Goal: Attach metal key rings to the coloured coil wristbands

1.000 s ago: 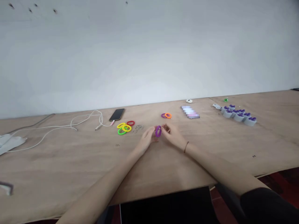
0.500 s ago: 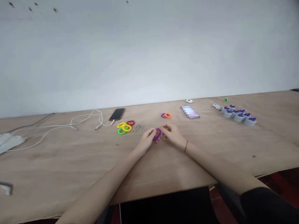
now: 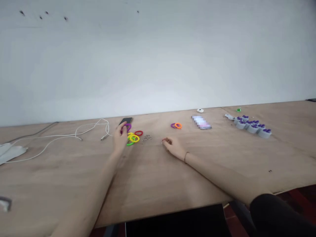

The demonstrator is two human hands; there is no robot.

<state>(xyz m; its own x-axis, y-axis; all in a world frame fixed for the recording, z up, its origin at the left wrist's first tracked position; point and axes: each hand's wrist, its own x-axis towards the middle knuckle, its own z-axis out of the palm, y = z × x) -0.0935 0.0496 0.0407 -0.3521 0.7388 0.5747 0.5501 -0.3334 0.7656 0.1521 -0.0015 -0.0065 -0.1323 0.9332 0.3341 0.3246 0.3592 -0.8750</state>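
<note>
A left hand (image 3: 120,135) pinches a coiled purple plastic band (image 3: 126,128) between its fingers above looped yellow bands (image 3: 134,138), while the right hand's (image 3: 171,144) curled fingers grip a small object, too tiny to identify, over the smooth wooden tabletop (image 3: 153,177).

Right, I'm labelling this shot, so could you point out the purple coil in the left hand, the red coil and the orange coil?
Purple coil (image 3: 129,126): head view, on its right side.
Red coil (image 3: 139,135): head view, on its near edge.
Orange coil (image 3: 181,126): head view, on its right side.
</note>
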